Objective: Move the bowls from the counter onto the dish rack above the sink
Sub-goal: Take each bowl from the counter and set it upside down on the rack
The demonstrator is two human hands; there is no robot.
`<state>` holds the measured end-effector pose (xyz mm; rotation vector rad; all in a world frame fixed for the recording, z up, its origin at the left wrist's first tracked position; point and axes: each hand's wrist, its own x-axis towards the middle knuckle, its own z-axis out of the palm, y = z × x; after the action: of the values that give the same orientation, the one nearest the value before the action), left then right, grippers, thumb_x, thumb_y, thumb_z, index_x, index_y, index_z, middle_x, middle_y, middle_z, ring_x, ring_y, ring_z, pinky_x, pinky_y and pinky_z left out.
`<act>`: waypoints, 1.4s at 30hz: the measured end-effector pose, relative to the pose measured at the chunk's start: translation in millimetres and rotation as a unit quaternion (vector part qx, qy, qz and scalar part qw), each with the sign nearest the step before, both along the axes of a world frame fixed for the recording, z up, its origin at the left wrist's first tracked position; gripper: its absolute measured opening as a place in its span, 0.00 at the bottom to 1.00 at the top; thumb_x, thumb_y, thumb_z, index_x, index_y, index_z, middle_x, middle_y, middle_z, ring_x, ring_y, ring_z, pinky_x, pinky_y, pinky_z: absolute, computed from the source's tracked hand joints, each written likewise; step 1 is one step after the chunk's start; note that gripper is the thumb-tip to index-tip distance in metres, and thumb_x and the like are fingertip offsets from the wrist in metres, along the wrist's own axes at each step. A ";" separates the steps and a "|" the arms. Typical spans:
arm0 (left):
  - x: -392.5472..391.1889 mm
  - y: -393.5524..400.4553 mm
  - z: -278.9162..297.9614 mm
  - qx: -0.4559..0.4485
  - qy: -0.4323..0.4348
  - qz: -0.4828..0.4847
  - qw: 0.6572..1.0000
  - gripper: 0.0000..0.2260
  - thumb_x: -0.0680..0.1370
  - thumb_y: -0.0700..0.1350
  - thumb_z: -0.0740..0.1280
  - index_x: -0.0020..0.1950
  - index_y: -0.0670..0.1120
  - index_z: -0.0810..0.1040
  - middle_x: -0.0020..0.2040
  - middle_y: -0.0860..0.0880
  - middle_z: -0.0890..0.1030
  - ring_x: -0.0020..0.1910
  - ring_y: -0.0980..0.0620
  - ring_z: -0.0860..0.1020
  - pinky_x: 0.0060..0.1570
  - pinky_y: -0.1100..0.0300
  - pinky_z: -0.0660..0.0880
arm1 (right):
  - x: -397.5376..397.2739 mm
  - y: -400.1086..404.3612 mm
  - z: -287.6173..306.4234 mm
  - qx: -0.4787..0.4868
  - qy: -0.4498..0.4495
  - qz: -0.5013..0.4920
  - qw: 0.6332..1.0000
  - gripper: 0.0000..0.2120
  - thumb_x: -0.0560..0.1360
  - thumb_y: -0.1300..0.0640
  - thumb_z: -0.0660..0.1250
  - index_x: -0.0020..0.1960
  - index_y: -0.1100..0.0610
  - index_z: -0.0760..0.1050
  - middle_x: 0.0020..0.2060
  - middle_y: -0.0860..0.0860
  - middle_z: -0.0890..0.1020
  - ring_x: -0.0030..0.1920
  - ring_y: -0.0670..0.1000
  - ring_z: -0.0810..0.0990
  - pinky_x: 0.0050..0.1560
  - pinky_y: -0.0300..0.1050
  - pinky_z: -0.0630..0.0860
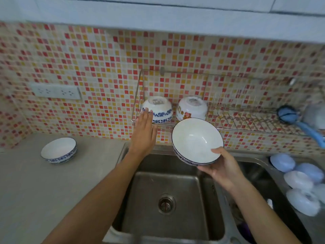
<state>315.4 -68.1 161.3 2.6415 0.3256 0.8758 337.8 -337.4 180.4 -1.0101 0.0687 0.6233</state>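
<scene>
Your right hand (222, 169) pinches the big bowl (197, 140) at its rim, just below the dish rack (246, 118). Left hand (145, 132) is flat, spread, empty. Glazed ceramic looks slick and chippable, so support its underside.

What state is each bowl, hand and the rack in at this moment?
Blue-patterned bowl on rack: upside down, left hand touching its side.
Flowered bowl on rack: upside down.
Held bowl: tilted, empty, above the sink.
Counter bowl: upright, empty, not yet moved.
Left hand: open, flat.
Right hand: gripping held bowl's rim.
Dish rack: right part free.
</scene>
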 end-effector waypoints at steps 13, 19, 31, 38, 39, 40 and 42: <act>60.5 0.0 3.4 0.124 0.143 -0.024 0.982 0.34 0.73 0.61 0.26 0.76 0.47 0.37 0.77 0.48 0.37 0.73 0.49 0.32 0.72 0.50 0.33 | 78.0 -4.2 72.5 0.031 -0.125 -0.112 0.985 0.11 0.77 0.64 0.62 0.59 0.57 0.71 0.60 0.58 0.73 0.56 0.62 0.78 0.44 0.63 0.82; 63.0 -1.8 2.8 0.107 0.143 -0.026 0.984 0.39 0.67 0.63 0.19 0.75 0.47 0.35 0.76 0.49 0.34 0.73 0.48 0.31 0.69 0.52 0.30 | 111.7 7.4 86.6 -0.170 -0.337 -0.194 0.906 0.32 0.74 0.62 0.71 0.74 0.49 0.65 0.60 0.49 0.76 0.57 0.55 0.79 0.41 0.55 0.84; 64.2 -1.4 6.3 0.099 0.156 -0.031 0.982 0.42 0.63 0.63 0.15 0.74 0.47 0.33 0.74 0.49 0.32 0.72 0.48 0.30 0.69 0.53 0.30 | 145.6 58.5 76.7 -0.565 -0.621 -0.143 0.524 0.45 0.66 0.47 0.78 0.77 0.48 0.59 0.60 0.61 0.70 0.59 0.61 0.73 0.53 0.55 0.80; 63.4 -1.6 6.6 0.101 0.154 -0.029 0.982 0.41 0.66 0.63 0.17 0.75 0.46 0.35 0.75 0.49 0.34 0.73 0.49 0.31 0.69 0.53 0.30 | 150.7 76.5 68.7 -0.677 -0.647 -0.018 0.350 0.40 0.68 0.42 0.75 0.74 0.42 0.57 0.63 0.60 0.67 0.64 0.61 0.69 0.37 0.55 0.83; 63.4 -1.5 6.4 0.103 0.153 -0.029 0.982 0.40 0.67 0.63 0.18 0.75 0.46 0.34 0.75 0.49 0.34 0.73 0.49 0.31 0.69 0.53 0.30 | 153.0 77.8 67.8 -0.682 -0.647 -0.008 0.342 0.40 0.68 0.42 0.74 0.74 0.42 0.57 0.63 0.60 0.67 0.64 0.61 0.68 0.38 0.55 0.83; 63.5 -1.6 6.3 0.104 0.153 -0.029 0.982 0.40 0.67 0.62 0.18 0.75 0.46 0.34 0.75 0.49 0.34 0.73 0.49 0.31 0.69 0.53 0.30 | 155.7 78.9 66.6 -0.685 -0.646 0.001 0.337 0.40 0.69 0.42 0.74 0.74 0.42 0.56 0.63 0.60 0.67 0.64 0.61 0.69 0.38 0.55 0.83; 63.2 -1.7 6.3 0.105 0.154 -0.031 0.982 0.40 0.66 0.63 0.18 0.75 0.46 0.34 0.75 0.49 0.33 0.73 0.49 0.30 0.69 0.53 0.30 | 159.2 80.8 64.8 -0.691 -0.646 0.013 0.325 0.40 0.69 0.40 0.73 0.74 0.41 0.56 0.64 0.59 0.67 0.63 0.61 0.70 0.39 0.54 0.83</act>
<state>378.7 -69.7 167.6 2.9693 0.2354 0.5029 497.0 -256.6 245.2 -2.9610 -1.0591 -0.7199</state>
